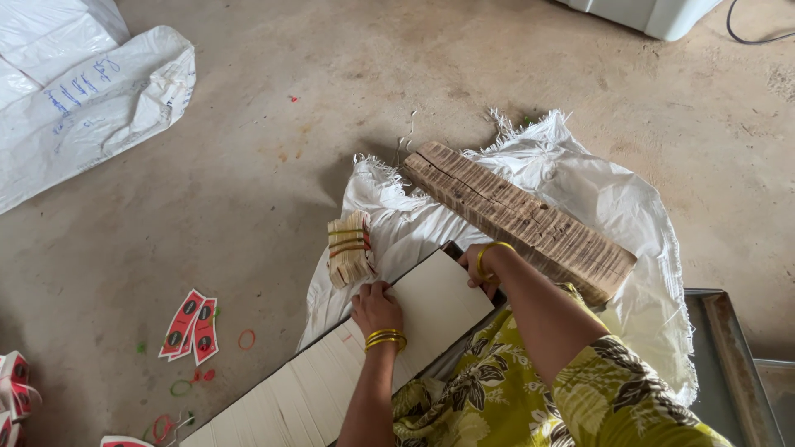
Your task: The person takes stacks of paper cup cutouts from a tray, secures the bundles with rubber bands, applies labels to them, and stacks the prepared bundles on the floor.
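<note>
My left hand (374, 307) rests on the far end of a long white row of flat stacked sheets (331, 372), fingers curled over its edge, with gold bangles on the wrist. My right hand (479, 266) grips the row's far right corner, a gold bangle on that wrist too. Just beyond my left hand stands a small tan bundle (348, 247) bound with yellow and red rubber bands. A long brown row of stacked sheets (517, 217) lies diagonally on a white woven sack (613, 207).
Red printed labels (192, 325) and loose rubber bands (246, 338) lie on the concrete floor at left. A white plastic sack (91, 99) sits at top left, a metal tray (733, 356) at right, a white container (654, 12) at the top.
</note>
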